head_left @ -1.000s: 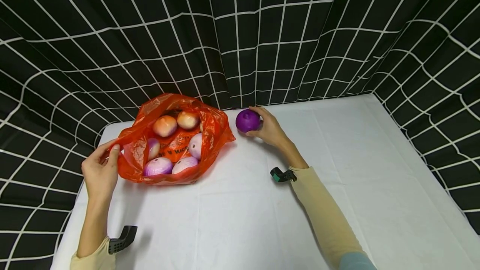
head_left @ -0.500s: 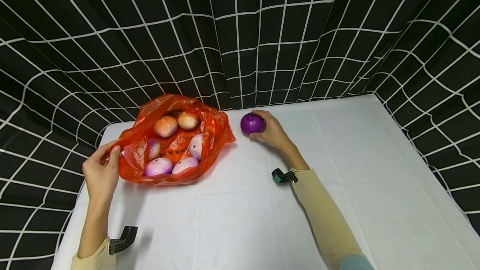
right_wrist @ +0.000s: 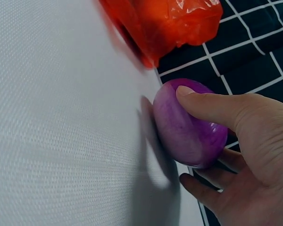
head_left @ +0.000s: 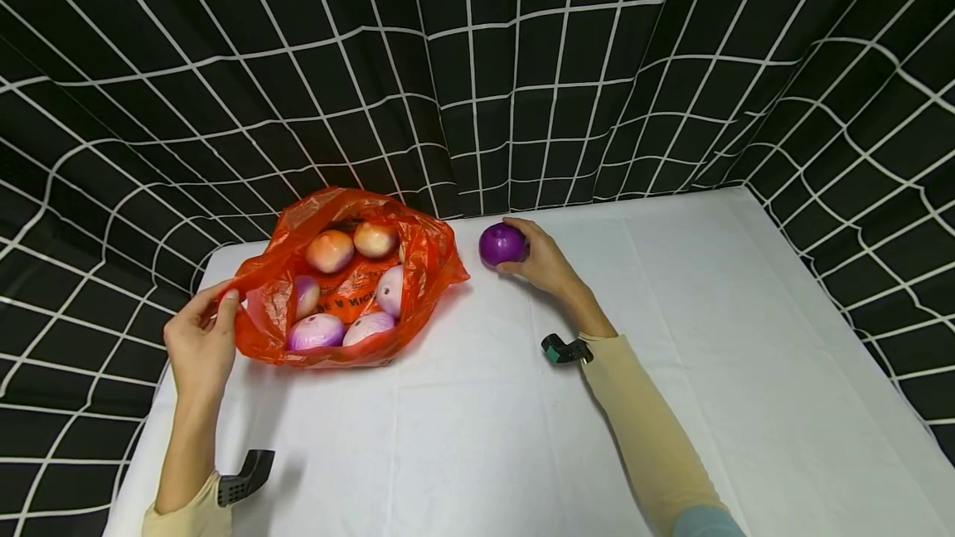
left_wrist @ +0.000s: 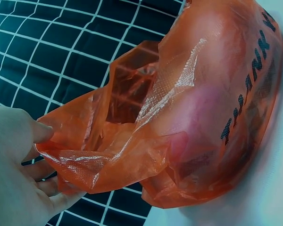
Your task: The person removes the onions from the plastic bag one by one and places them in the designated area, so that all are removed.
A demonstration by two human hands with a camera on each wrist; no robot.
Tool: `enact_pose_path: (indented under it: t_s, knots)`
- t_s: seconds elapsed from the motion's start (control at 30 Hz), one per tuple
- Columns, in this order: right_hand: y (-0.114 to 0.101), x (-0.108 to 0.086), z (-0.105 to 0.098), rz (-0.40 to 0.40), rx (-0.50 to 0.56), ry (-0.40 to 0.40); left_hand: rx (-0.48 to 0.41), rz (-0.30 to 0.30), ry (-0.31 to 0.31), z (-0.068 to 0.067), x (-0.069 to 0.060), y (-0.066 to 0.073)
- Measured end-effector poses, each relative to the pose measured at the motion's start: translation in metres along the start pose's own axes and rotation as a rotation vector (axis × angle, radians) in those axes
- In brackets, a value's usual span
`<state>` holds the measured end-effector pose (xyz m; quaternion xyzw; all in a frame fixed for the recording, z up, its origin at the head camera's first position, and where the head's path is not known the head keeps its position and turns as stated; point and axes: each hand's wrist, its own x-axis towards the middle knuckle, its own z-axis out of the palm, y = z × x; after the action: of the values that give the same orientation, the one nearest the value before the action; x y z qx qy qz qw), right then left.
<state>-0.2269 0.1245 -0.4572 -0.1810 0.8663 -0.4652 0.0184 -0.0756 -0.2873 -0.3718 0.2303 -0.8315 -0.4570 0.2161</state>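
An orange-red plastic bag (head_left: 433, 263) lies with its mouth spread at the table's back left. Several onions, some pinkish-white and purple (head_left: 317, 331), some orange-yellow (head_left: 329, 251), show inside it. My left hand (head_left: 200, 346) pinches the bag's left edge between thumb and fingers; the left wrist view has that hand (left_wrist: 14, 165) holding the thin plastic (left_wrist: 127, 160). Right of the bag, apart from it, my right hand (head_left: 543, 262) grips a dark purple onion (head_left: 501, 245). In the right wrist view, thumb and fingers of the hand (right_wrist: 254, 155) are round this onion (right_wrist: 188, 132).
A white cloth covers the table (head_left: 477, 421). Black curtain with a white grid (head_left: 552, 89) stands along the table's back edge and at both sides. A black device sits on each wrist, over beige sleeves (head_left: 649, 421).
My right hand has shifted slightly to the right and towards me with the purple onion in its grip. The left hand and the bag have barely moved.
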Motion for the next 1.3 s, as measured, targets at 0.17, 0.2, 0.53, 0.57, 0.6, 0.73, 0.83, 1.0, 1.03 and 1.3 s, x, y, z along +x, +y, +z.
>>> enact_pose_path:
  t_s: [0.17,0.2,0.53,0.57,0.6,0.73,0.83,1.0,1.03,1.3]
  knots:
    - [-0.001,0.001,-0.001,-0.023,0.001,0.0,-0.011,-0.007,0.002,0.0,-0.001,-0.001]
    - [-0.001,0.001,-0.001,-0.029,0.0,0.001,-0.012,-0.01,0.002,0.0,-0.001,-0.001]
    - [-0.007,0.002,0.0,-0.008,-0.019,-0.002,0.012,0.001,-0.001,0.001,-0.001,-0.003]
    - [-0.007,0.002,0.0,-0.005,-0.023,-0.003,0.012,0.0,-0.001,0.001,-0.001,-0.003]
    - [-0.007,0.002,0.0,-0.004,-0.025,-0.004,0.012,-0.001,-0.001,0.001,-0.001,-0.002]
    - [-0.01,0.003,-0.001,-0.009,-0.023,0.002,0.018,-0.002,0.0,0.001,-0.002,-0.001]
    - [-0.013,0.004,-0.003,-0.009,-0.024,0.015,0.019,-0.007,0.0,0.002,-0.002,-0.001]
    - [-0.023,0.005,-0.005,-0.015,-0.019,0.043,0.012,-0.009,0.0,0.001,-0.002,-0.001]
    - [-0.025,0.005,-0.005,-0.023,-0.01,0.054,0.01,-0.006,0.001,0.001,-0.002,-0.001]
    - [-0.049,0.006,-0.005,-0.128,0.131,0.119,0.001,0.013,0.01,0.001,-0.001,0.0]
